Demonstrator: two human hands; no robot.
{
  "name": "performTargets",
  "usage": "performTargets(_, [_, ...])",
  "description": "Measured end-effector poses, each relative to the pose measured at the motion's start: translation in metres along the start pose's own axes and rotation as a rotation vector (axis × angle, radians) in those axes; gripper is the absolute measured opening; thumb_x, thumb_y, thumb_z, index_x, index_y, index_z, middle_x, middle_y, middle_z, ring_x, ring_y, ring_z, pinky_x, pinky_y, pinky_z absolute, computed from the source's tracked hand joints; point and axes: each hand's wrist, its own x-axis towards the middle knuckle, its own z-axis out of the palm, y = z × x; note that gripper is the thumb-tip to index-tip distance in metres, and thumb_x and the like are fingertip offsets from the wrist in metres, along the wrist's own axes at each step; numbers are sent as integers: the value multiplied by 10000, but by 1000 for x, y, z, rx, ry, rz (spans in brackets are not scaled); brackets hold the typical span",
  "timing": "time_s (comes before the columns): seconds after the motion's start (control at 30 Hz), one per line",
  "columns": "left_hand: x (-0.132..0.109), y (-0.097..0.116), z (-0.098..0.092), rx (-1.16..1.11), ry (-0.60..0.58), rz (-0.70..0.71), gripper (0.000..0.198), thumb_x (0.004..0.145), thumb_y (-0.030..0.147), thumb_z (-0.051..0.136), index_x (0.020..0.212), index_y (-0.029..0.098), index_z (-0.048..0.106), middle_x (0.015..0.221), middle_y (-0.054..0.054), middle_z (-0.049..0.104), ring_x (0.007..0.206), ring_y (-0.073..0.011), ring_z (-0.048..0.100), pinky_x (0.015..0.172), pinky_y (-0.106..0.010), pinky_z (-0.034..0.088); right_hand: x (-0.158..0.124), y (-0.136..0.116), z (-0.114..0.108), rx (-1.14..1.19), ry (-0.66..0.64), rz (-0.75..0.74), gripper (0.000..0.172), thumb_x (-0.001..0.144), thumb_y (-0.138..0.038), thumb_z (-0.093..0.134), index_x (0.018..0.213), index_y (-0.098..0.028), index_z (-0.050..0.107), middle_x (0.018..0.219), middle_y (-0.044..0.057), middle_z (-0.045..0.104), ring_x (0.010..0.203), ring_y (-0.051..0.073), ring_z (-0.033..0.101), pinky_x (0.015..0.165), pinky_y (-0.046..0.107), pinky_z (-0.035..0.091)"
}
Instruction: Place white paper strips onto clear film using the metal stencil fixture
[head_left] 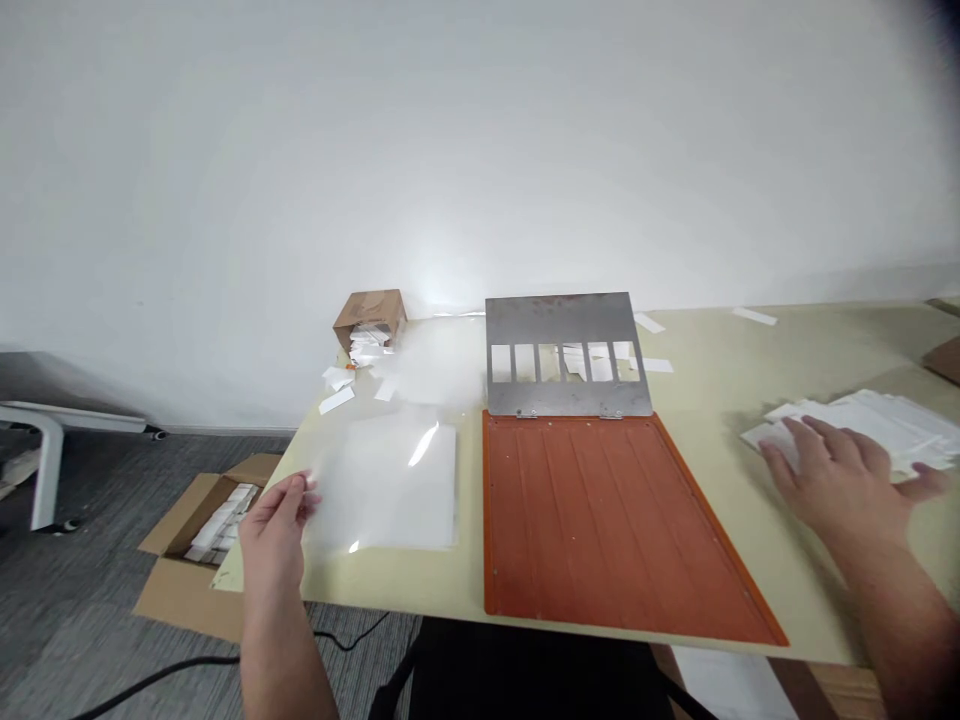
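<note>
Nearest the camera: left forearm [285,640] and right forearm [900,600], both reaching over the near edge of a cream table [750,590]. Left hand [276,525] at the table's near-left corner, thumb and fingers [304,483] pinched together on the edge of a clear film [390,480]. Film beside the left hand, over the table's left side, its far part blurred by glare. Right hand [840,480] flat on a stack of white paper [877,425] at the table's right side, fingers [795,435] spread apart, not clamped.

Between the hands: a ribbed orange tray [600,520], lying flat, joined by hinges along its far edge to a steel plate [559,325] with a row of rectangular slots. White strips [577,362] showing through the slots. Farther left, against the wall: a tipped cardboard box [369,315], white strips spilling from its mouth. Below the table's left corner, on grey carpet [90,560]: an open carton [199,545] packed with white packets [221,525].
</note>
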Motion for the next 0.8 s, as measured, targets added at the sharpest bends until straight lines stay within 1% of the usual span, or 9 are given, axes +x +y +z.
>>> performTargets(0.1, [-5, 14, -4, -221, 51, -39, 280, 554, 367, 770, 727, 191, 636, 701, 43, 666, 576, -84, 590, 543, -194, 521, -7, -22, -20, -4, 86, -26, 552, 953, -587, 363, 1216, -210, 669, 1270, 196, 695, 1221, 395, 598, 1021, 620, 277])
performTargets(0.2, [-24, 28, 5, -372, 49, -42, 242, 611, 343, 787, 713, 211, 610, 712, 72, 663, 625, -60, 612, 652, -181, 571, -18, -56, -45, 73, 94, -102, 530, 955, -587, 417, 1201, -190, 668, 1209, 184, 720, 1115, 361, 669, 965, 545, 404])
performTargets(0.23, [-35, 31, 13, -400, 27, -42, 239, 636, 349, 797, 729, 218, 620, 724, 72, 670, 635, -60, 622, 695, -198, 588, -23, -72, -55, 151, 87, -153, 485, 949, -555, 475, 1187, -182, 672, 1147, 182, 738, 1070, 335, 692, 934, 495, 455])
performTargets(0.3, [-62, 36, 34, -425, -62, -47, 252, 666, 375, 822, 772, 224, 651, 751, 48, 694, 676, -95, 669, 721, -247, 611, -35, -110, -76, 378, -55, -306, 337, 933, -444, 590, 1151, -201, 674, 1075, 141, 758, 963, 265, 729, 868, 396, 538])
performTargets(0.37, [-94, 37, 61, -416, -170, -45, 266, 704, 410, 822, 821, 218, 680, 834, 2, 734, 767, -153, 724, 705, -281, 618, -50, -156, -99, 570, -123, -447, 236, 952, -362, 586, 1135, -239, 668, 1058, 90, 764, 940, 242, 736, 849, 397, 573])
performTargets(0.53, [-169, 34, 114, -306, -448, 67, 164, 710, 341, 823, 776, 223, 730, 775, -12, 761, 694, -172, 726, 702, -304, 620, -75, -254, -140, 921, -262, -658, 381, 950, -232, 583, 1328, -287, 581, 1153, 57, 743, 1033, 202, 710, 866, 374, 604])
performTargets(0.63, [-193, 34, 123, -218, -567, 165, 97, 718, 270, 795, 726, 210, 718, 677, 4, 727, 603, -161, 669, 578, -261, 570, -78, -280, -144, 929, -172, -611, 403, 954, -261, 582, 1357, -257, 578, 1245, 88, 712, 1092, 233, 686, 910, 423, 594])
performTargets(0.73, [-201, 35, 125, -177, -657, 230, 46, 739, 200, 735, 766, 205, 698, 673, 14, 707, 598, -148, 639, 545, -230, 536, -78, -283, -141, 957, -127, -565, 300, 970, -233, 569, 1260, -255, 643, 1186, 69, 734, 1057, 213, 687, 899, 396, 596])
performTargets(0.8, [-200, 37, 124, -181, -733, 256, 129, 724, 186, 716, 852, 200, 705, 742, -1, 727, 659, -160, 671, 588, -234, 562, -80, -279, -139, 998, -119, -531, 248, 973, -191, 563, 1183, -261, 676, 1129, 46, 751, 1027, 192, 690, 888, 370, 598])
